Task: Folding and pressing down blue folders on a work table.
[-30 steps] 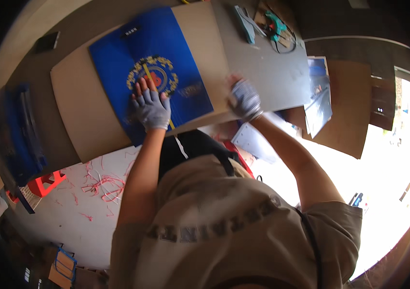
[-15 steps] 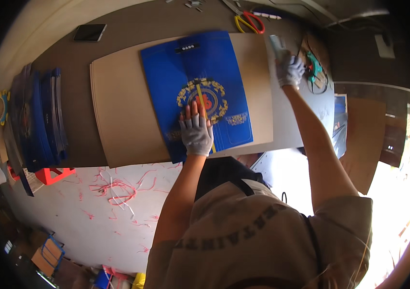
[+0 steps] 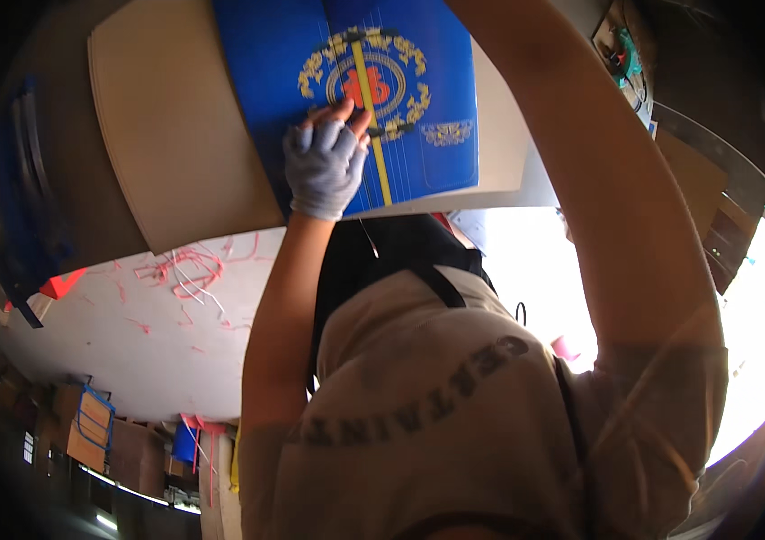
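A blue printed cardboard sheet point(image 3: 256, 81) with a gold wreath and a red emblem lies on a stack of brown cardboard sheets point(image 3: 175, 126). Down its middle runs a narrow yellow strip point(image 3: 380, 171). My left hand point(image 3: 324, 166), in a grey glove with bare fingertips, rests on the sheet just left of the strip. Its fingers are apart and slightly bent, holding nothing; the fingertips lie by the lower part of the emblem. My right forearm reaches up past the top edge of the picture, so that hand is out of sight.
A green glue gun point(image 3: 627, 56) lies at the table's right end. Blurred blue folded pieces point(image 3: 31, 180) stand at the left. Pink and white string scraps point(image 3: 189, 270) litter the floor beyond the table's near edge. Cardboard boxes point(image 3: 90, 432) stand at lower left.
The view has shifted, so the table sits higher in the picture. My right hand has reached forward out of the frame. My left hand stays on the blue sheet, its fingers more bent.
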A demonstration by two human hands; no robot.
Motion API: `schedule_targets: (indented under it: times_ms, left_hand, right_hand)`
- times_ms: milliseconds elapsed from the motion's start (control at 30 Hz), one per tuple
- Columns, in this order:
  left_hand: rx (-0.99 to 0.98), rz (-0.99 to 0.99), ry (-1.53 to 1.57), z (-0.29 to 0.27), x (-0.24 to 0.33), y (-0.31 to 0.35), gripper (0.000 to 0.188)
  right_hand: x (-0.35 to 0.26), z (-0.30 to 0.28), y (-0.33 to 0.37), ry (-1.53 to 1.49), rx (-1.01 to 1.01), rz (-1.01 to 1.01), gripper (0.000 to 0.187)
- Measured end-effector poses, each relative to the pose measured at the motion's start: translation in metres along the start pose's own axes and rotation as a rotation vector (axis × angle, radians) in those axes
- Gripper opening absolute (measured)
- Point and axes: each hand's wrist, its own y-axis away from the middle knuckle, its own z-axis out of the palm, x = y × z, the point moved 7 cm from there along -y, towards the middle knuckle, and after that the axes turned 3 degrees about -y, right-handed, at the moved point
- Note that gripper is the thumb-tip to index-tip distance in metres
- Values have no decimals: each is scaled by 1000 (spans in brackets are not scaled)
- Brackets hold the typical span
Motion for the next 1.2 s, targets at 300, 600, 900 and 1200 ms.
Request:
schedule_targets:
  times_ms: [300, 600, 900, 1200]
  left_hand:
    - [65, 37, 13, -5, 8, -6, 28]
    - [-91, 56, -182, 15, 11, -5, 58]
    - [-61, 118, -212, 14, 11, -4, 57]
    - [-10, 163, -234, 12, 16, -13, 54]
  right_hand:
    - [-37, -52, 188, -46, -373, -69, 60]
    - [-51, -96, 332, -299, -296, 141, 57]
    - [-34, -119, 381, -481, -166, 301, 57]
    - [-40, -131, 424, -597, -125, 353, 55]
